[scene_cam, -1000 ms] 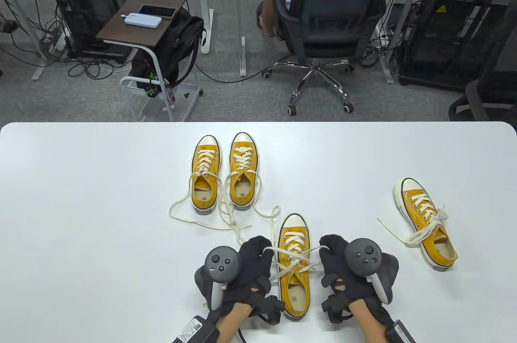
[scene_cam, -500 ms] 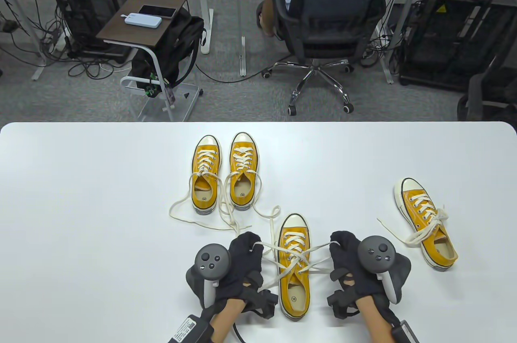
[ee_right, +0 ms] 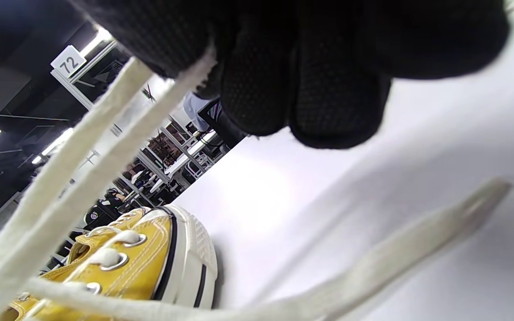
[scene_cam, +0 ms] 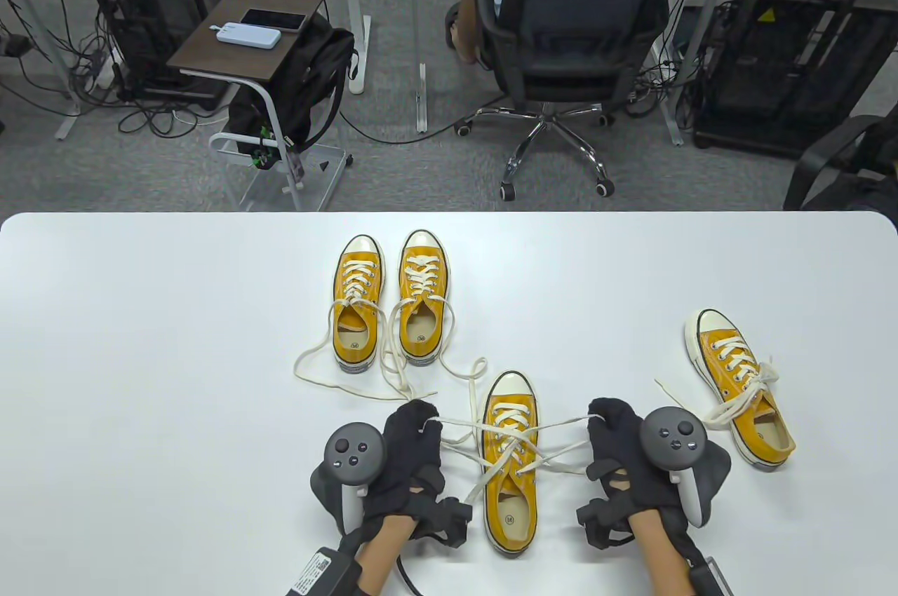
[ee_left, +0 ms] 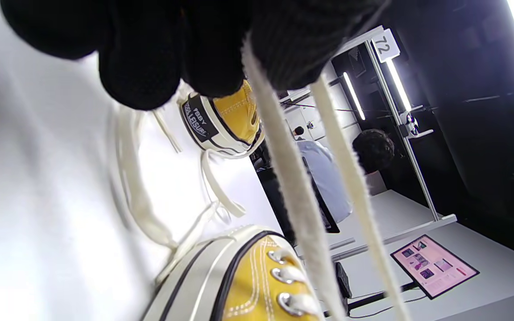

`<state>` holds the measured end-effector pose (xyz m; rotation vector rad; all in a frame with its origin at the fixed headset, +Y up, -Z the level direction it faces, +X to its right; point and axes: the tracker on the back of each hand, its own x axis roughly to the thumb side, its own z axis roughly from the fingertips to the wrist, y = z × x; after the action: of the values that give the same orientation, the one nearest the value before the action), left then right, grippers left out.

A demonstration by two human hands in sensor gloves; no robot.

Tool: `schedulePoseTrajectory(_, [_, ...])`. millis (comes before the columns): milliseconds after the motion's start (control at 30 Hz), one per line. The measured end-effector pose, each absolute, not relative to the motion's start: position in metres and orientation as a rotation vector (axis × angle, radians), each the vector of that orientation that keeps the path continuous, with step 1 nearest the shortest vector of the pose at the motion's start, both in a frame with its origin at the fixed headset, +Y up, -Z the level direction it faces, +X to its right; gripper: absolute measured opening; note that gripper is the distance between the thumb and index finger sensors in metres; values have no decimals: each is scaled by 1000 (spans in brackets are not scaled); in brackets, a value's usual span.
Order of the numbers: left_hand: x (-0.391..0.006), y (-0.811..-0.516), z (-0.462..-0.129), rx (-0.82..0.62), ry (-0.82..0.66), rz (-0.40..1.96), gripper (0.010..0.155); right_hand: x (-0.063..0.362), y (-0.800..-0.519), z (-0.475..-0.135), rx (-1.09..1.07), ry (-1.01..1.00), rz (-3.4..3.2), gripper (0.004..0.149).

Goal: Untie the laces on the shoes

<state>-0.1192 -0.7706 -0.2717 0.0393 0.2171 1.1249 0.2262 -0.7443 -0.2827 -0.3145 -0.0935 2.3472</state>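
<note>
Item: yellow shoe (scene_cam: 511,470), near tabletop (scene_cam: 140,378) edge, between both hands. Lace (scene_cam: 554,429) drawn taut outward to each side, apparently to pull the bow apart. Left hand (scene_cam: 410,445) closed, pinching two strands; right hand (scene_cam: 617,445) likewise closed on two strands.

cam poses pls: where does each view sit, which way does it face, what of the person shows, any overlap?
Table view: overhead, facing down at the white table; left hand and right hand visible.
Left wrist view: low beside the near shoe, facing its toe; fingertips on top.
Right wrist view: low on the opposite side; fingertips on top.
Shared: all show the near shoe and its lace.
</note>
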Motion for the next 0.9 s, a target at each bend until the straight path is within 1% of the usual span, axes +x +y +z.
schedulePoseTrajectory(100, [-123, -772, -272, 42, 235, 1128, 44, 233, -745, -283, -352, -107, 2325, 41])
schedulePoseTrajectory(267, [-131, -774, -273, 54, 269, 1123, 39, 240, -745, -283, -399, -125, 2286, 40])
schedulePoseTrajectory(367, [-133, -774, -272, 55, 279, 1128, 41, 242, -745, -283, -407, -124, 2284, 42])
schedulePoseTrajectory(567, [-139, -775, -274, 60, 299, 1147, 43, 254, -746, -283, -456, -123, 2225, 41])
schedulePoseTrajectory(767, [-150, -777, -274, 79, 344, 1158, 40, 266, -746, -282, -503, -124, 2174, 40])
schedulePoseTrajectory(900, [-154, -779, -275, 75, 365, 1173, 43, 269, -746, -282, -519, -129, 2160, 41])
